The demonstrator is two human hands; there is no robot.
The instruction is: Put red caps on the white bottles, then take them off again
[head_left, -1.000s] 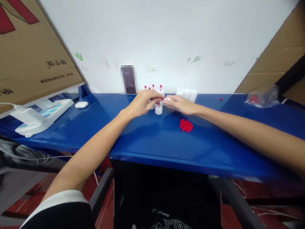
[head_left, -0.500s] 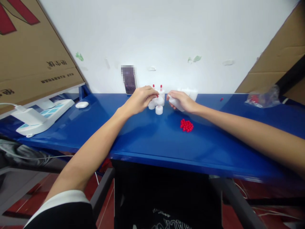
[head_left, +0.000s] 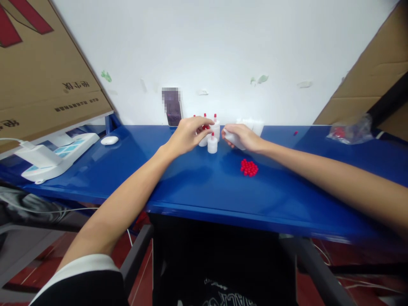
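Several small white bottles with red tips stand in a cluster near the back of the blue table. My left hand reaches among them, its fingertips pinched at one bottle's red tip. One capped white bottle stands just in front of the cluster, right of that hand. My right hand is closed round a white bottle lying sideways in its grip. A small heap of red caps lies on the table in front of my right hand.
A phone leans on the white wall behind the bottles. More white bottles sit behind my right hand. A white oval case and a white device lie at left, a clear bag at right. Cardboard boxes flank both sides.
My left hand shifted slightly among the bottles and the front bottle now shows a red tip. My right hand stays closed on the sideways bottle, barely moved.
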